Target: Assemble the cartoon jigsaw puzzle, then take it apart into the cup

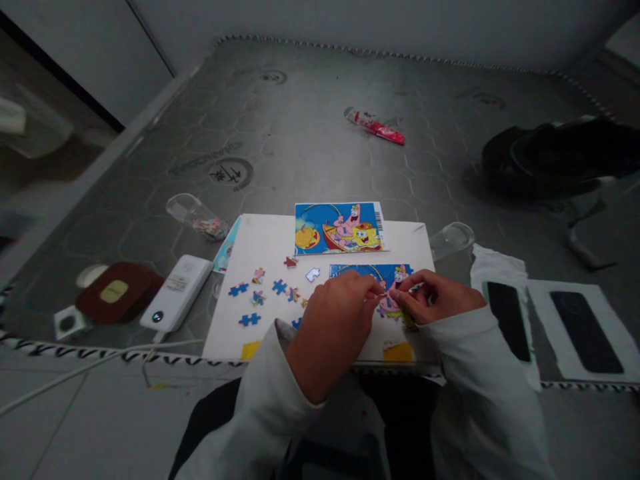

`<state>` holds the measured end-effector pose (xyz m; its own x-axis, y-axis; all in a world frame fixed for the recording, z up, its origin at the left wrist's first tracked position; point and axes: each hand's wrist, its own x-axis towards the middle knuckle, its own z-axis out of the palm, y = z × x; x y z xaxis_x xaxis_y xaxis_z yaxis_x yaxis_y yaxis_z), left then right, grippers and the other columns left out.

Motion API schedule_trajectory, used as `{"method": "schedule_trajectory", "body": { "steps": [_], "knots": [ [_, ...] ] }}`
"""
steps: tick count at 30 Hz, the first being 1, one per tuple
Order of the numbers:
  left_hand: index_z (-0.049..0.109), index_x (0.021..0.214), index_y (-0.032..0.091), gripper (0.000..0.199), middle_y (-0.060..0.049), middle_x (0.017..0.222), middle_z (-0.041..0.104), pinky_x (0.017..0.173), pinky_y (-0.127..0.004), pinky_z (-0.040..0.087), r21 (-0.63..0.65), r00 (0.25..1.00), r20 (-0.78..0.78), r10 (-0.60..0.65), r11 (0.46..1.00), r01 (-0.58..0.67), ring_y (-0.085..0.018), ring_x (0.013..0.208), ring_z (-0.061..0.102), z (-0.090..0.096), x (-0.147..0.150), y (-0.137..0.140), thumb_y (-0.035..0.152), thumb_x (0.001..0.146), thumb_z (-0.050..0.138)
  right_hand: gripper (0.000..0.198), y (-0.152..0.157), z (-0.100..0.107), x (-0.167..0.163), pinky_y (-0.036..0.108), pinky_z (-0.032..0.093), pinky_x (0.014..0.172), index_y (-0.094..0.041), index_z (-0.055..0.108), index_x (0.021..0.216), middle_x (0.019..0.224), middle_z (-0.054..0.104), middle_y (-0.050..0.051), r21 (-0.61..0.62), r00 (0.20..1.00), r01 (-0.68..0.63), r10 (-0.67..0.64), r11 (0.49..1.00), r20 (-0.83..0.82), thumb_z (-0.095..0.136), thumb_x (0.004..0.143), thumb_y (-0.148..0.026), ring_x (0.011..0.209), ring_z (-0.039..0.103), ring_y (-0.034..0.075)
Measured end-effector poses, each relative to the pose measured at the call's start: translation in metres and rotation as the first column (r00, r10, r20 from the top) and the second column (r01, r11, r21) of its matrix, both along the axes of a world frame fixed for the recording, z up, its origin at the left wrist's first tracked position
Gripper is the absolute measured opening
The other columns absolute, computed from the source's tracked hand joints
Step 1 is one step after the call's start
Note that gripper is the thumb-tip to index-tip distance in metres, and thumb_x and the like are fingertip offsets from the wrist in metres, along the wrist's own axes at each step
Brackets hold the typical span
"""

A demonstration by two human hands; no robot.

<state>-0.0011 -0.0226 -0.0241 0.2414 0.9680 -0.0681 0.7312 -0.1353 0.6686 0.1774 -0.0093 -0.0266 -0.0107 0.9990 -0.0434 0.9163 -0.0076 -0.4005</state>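
A partly joined jigsaw puzzle (350,269), blue with cartoon figures, lies on a white board (260,233), largely covered by my hands. My left hand (337,323) reaches across it, thumb and forefinger pinched at a small jigsaw piece that mostly hides behind the fingertips. From the other side, my right hand (433,297) is closed at the fingertips over the same spot, pressed to the pink part of the picture. Left of the hands are scattered several loose pieces, among them a blue piece (249,320) and a brownish piece (291,262). Above the puzzle rests a matching picture card (337,229).
Left of the board are a clear tube with small pieces (207,225), a white power bank (177,293) with a cable and a brown case (117,293). Rightward lie a clear cup (453,240) and two dark phones (507,320). A red tube (377,127) lies farther back.
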Motion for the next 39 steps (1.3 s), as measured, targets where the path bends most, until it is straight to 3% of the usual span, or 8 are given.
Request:
{"method": "schedule_trajectory", "body": {
  "steps": [8, 11, 14, 20, 26, 33, 39],
  "knots": [
    [0.071, 0.095, 0.025, 0.013, 0.002, 0.097, 0.076, 0.078, -0.030, 0.047, -0.012, 0.998, 0.056, -0.022, 1.000, 0.023, -0.018, 0.089, 0.069, 0.017, -0.016, 0.006, 0.026, 0.094, 0.058, 0.030, -0.004, 0.011, -0.007, 0.025, 0.032, 0.051, -0.022, 0.074, 0.080, 0.055, 0.061, -0.003, 0.023, 0.993, 0.001, 0.002, 1.000, -0.116, 0.064, 0.082, -0.051, 0.051, 0.054, 0.011],
    [0.070, 0.098, 0.029, 0.012, 0.004, 0.094, 0.077, 0.073, -0.028, 0.046, -0.001, 0.997, 0.051, -0.057, 0.998, 0.057, -0.017, 0.085, 0.071, 0.019, -0.020, 0.004, 0.027, 0.092, 0.060, 0.039, -0.005, 0.012, -0.009, 0.025, 0.035, 0.053, -0.023, 0.076, 0.080, 0.063, 0.068, 0.000, -0.026, 0.983, -0.037, 0.032, 0.999, -0.183, 0.053, 0.088, -0.053, 0.059, 0.060, 0.013],
    [0.066, 0.106, 0.030, 0.015, 0.004, 0.086, 0.076, 0.067, -0.028, 0.045, -0.021, 0.999, 0.014, -0.043, 0.999, 0.043, -0.018, 0.076, 0.071, 0.019, -0.021, 0.002, 0.028, 0.091, 0.062, 0.043, -0.006, 0.008, -0.008, 0.026, 0.038, 0.054, -0.024, 0.076, 0.080, 0.069, 0.072, 0.001, -0.084, 0.969, -0.084, 0.062, 0.993, -0.238, 0.052, 0.087, -0.059, 0.063, 0.063, 0.015],
    [0.062, 0.107, 0.028, 0.019, 0.004, 0.086, 0.076, 0.065, -0.028, 0.044, -0.014, 0.999, 0.001, -0.042, 0.999, 0.042, -0.020, 0.078, 0.072, 0.020, -0.023, 0.001, 0.026, 0.089, 0.066, 0.045, -0.006, 0.006, -0.005, 0.025, 0.044, 0.054, -0.025, 0.077, 0.081, 0.073, 0.073, 0.002, -0.133, 0.945, -0.163, 0.116, 0.977, -0.306, 0.051, 0.087, -0.062, 0.062, 0.064, 0.015],
    [0.062, 0.107, 0.029, 0.020, 0.005, 0.088, 0.075, 0.066, -0.027, 0.044, 0.063, 0.998, 0.052, 0.030, 0.997, -0.033, -0.018, 0.078, 0.071, 0.021, -0.026, 0.004, 0.020, 0.089, 0.064, 0.041, -0.007, 0.004, -0.004, 0.025, 0.045, 0.056, -0.026, 0.077, 0.085, 0.074, 0.073, 0.002, -0.173, 0.934, -0.193, 0.127, 0.966, -0.333, 0.057, 0.083, -0.061, 0.065, 0.065, 0.016],
    [0.061, 0.114, 0.030, 0.025, 0.005, 0.092, 0.076, 0.071, -0.028, 0.049, -0.001, 0.992, 0.122, 0.016, 1.000, -0.016, -0.018, 0.082, 0.072, 0.027, -0.020, 0.001, 0.020, 0.091, 0.059, 0.033, -0.009, 0.002, -0.008, 0.022, 0.034, 0.047, -0.023, 0.075, 0.084, 0.060, 0.064, -0.001, -0.166, 0.895, -0.327, 0.248, 0.931, -0.372, 0.061, 0.083, -0.054, 0.054, 0.054, 0.010],
    [0.068, 0.110, 0.027, 0.020, 0.001, 0.101, 0.077, 0.081, -0.031, 0.050, 0.020, 0.996, 0.092, 0.014, 1.000, -0.016, -0.019, 0.094, 0.071, 0.025, -0.025, 0.002, 0.025, 0.090, 0.063, 0.041, -0.008, -0.002, -0.007, 0.024, 0.035, 0.048, -0.022, 0.073, 0.085, 0.060, 0.063, 0.000, -0.091, 0.918, -0.223, 0.178, 0.971, -0.354, 0.059, 0.082, -0.060, 0.053, 0.054, 0.012]
  ]
}}
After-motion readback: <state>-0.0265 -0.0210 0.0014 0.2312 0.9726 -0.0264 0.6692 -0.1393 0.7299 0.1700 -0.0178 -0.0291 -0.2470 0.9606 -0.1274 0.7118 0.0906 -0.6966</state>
